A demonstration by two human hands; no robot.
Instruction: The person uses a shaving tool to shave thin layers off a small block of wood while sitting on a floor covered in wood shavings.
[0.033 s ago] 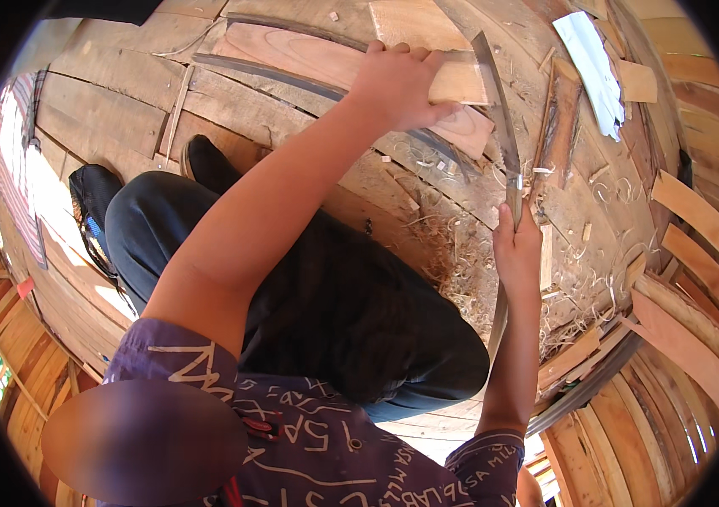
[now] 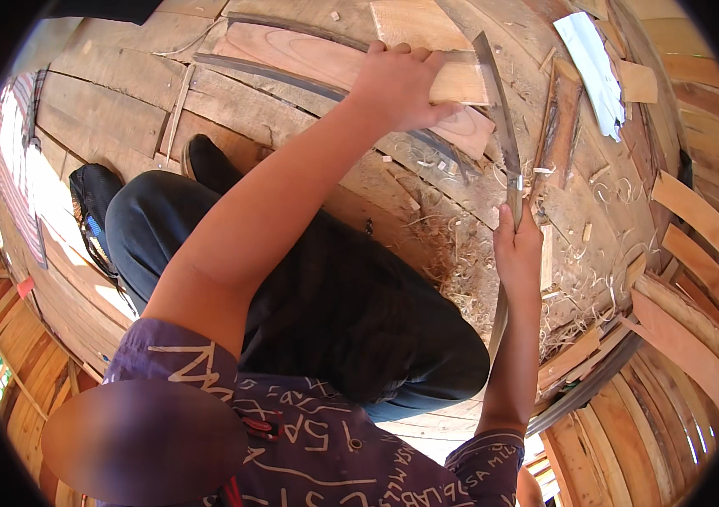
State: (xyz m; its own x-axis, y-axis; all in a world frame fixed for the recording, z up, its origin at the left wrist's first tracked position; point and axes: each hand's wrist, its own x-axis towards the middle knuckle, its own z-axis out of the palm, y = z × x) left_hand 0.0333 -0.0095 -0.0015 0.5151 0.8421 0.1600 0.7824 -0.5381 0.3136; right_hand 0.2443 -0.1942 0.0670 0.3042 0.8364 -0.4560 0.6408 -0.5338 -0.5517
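A pale wood block [image 2: 463,82] lies across a longer reddish plank [image 2: 292,51] on the floor ahead of me. My left hand [image 2: 397,83] clasps the block from above, fingers over its far edge and thumb along the near side. Closed round the wooden handle of a long-handled knife [image 2: 501,106] is my right hand [image 2: 518,245]. Its narrow dark blade stands beside the block's right end, tip pointing away from me; whether it touches the wood I cannot tell. The handle's lower part runs down behind my right forearm.
Curled shavings and chips litter the plank floor [image 2: 114,110] on the right. Another pale wood piece [image 2: 414,24] lies beyond the block. A bark-edged offcut [image 2: 561,118] and a whitish sheet [image 2: 589,72] are to the right. Boards [image 2: 697,211] stand along the right side. My bent legs fill the middle.
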